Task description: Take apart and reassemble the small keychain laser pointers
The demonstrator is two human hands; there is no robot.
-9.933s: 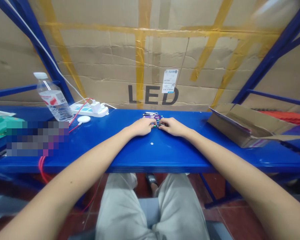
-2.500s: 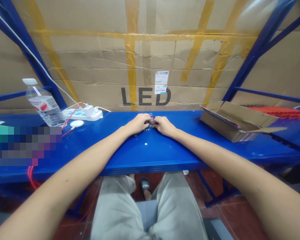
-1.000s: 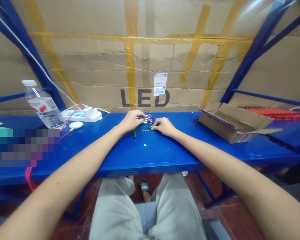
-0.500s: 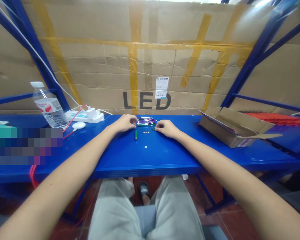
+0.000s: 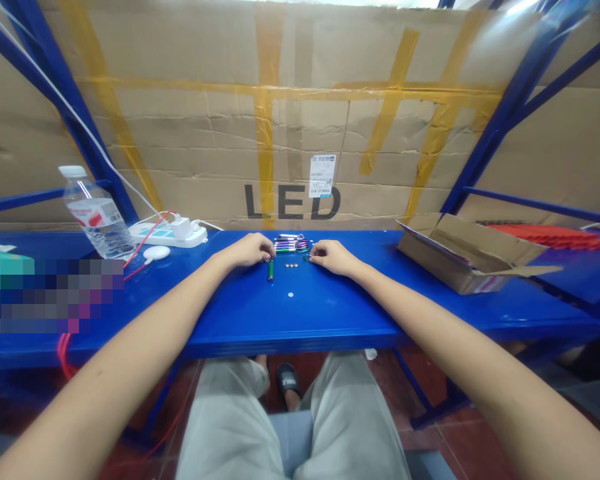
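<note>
One plastic bottle (image 5: 96,215) and one open carton (image 5: 433,261) flank three small discs (image 5: 291,265); right hand (image 5: 333,257) pinches one green piece (image 5: 307,258); left hand (image 5: 254,250) meets one green tube (image 5: 271,271), grip unclear.

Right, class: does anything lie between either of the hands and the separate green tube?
Nothing visible for the left hand, which is at the far end of the green tube. Between that tube and the right hand, three small round pieces lie on the blue table.
</note>
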